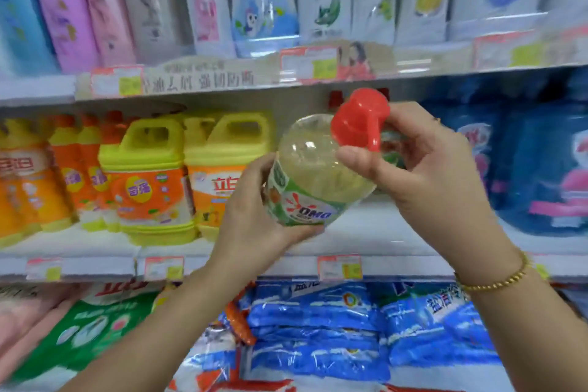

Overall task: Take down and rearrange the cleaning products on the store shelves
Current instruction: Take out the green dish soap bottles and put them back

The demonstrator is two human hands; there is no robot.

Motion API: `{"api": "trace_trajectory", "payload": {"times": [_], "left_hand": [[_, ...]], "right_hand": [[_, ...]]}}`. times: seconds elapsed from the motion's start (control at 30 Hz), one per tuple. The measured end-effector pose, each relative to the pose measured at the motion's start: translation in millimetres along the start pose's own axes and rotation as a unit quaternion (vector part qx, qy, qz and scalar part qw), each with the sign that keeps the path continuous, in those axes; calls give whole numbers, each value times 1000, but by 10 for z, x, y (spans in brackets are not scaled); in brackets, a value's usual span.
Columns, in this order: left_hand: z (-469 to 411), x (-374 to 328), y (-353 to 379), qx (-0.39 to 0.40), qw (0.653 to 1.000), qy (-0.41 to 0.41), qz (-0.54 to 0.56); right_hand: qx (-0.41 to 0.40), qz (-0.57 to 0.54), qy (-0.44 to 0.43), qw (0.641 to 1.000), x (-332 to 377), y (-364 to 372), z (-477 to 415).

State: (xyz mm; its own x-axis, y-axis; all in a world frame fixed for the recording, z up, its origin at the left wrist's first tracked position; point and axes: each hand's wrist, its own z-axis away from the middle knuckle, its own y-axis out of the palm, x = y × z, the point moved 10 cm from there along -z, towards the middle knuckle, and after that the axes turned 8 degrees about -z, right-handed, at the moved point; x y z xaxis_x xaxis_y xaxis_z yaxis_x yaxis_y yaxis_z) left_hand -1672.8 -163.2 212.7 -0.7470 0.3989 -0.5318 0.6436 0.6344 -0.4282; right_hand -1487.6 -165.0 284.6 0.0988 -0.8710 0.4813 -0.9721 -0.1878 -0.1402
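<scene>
A clear bottle of pale yellow liquid point(313, 168) with a green OMO label and a red pump cap point(361, 121) is held in front of the middle shelf, tilted with its top toward me. My left hand point(251, 216) grips the bottle's lower body from the left and underneath. My right hand point(423, 165) holds the bottle's shoulder by the red cap, thumb on the front and fingers curled behind. The bottle's base is hidden by my left hand.
Yellow and orange detergent jugs point(149, 181) stand on the middle shelf point(381, 226) to the left, blue bags point(541, 168) to the right. White, pink and purple refill pouches point(264, 0) line the top shelf. Blue and green powder bags point(334, 337) lie on the bottom shelf.
</scene>
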Motion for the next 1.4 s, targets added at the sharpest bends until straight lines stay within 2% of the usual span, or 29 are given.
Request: {"api": "trace_trajectory", "payload": {"times": [0.1,0.23,0.33,0.37,0.4,0.5,0.53,0.6,0.9,1.17,1.23,1.4], "left_hand": [[-198,-112,481,29,999,11,8],[-310,44,997,62,997,-38,8],[-399,211,1240,65,992,-106,37],[-455,272,1290,56,989,-131,45],[-514,339,1332,45,986,-155,52],[-660,577,1485,25,974,-213,73],[-691,667,1539,20,971,-227,75],[-743,829,1629,6,965,-249,80],[-1086,1171,1897,0,960,-270,75],[-1080,1197,1871,-24,961,-268,54],[-1080,1200,1887,-11,962,-268,53],[-934,975,1728,41,971,-234,-31]], "right_hand": [[-37,63,-3,997,-253,-392,71],[-34,121,30,992,-759,-688,153],[-16,121,103,987,-1270,-818,213],[1,153,136,979,-1469,-829,253],[34,211,169,962,-1676,-805,311],[152,356,275,880,-2236,-674,587],[170,377,294,862,-2337,-657,654],[175,403,297,848,-2431,-653,693],[148,436,229,857,-2424,-546,622],[138,437,216,862,-2451,-501,612],[137,438,213,863,-2445,-502,607],[122,423,226,869,-2393,-531,628]]}}
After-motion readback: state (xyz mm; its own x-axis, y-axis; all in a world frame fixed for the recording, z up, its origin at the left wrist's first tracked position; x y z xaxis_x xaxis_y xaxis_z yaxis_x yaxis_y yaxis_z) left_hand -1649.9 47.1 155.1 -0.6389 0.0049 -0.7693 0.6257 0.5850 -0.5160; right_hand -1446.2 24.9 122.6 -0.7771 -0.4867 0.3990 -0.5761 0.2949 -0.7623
